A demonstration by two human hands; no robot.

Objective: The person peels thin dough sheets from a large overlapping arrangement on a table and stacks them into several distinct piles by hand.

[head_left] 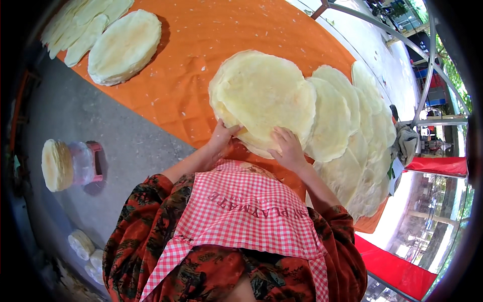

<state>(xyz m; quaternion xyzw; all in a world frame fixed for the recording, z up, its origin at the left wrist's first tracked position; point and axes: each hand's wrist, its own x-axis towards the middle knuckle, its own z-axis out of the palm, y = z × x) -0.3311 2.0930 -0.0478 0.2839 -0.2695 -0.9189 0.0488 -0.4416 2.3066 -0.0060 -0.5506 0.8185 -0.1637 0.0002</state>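
Observation:
In front of me on the orange cloth lies a stack of thin, round, pale-yellow flatbreads [264, 93]. My left hand [222, 137] is at its near left edge, with thumb and fingers closed on the rim of a flatbread. Some of those fingertips are hidden by the bread. My right hand [289, 148] rests on the near right edge of the same stack, fingers stretched over the top sheet and the thumb apart. Right beside it, overlapping flatbreads [329, 121] fan out to the right side of the table.
A neat flatbread pile [126, 45] and loose overlapping sheets [85, 25] sit at the far left of the orange-covered table [186, 45]. On the grey floor, more flatbreads [56, 165] stand by a pink stool [95, 161]. A grey cloth [405, 142] lies at the right edge.

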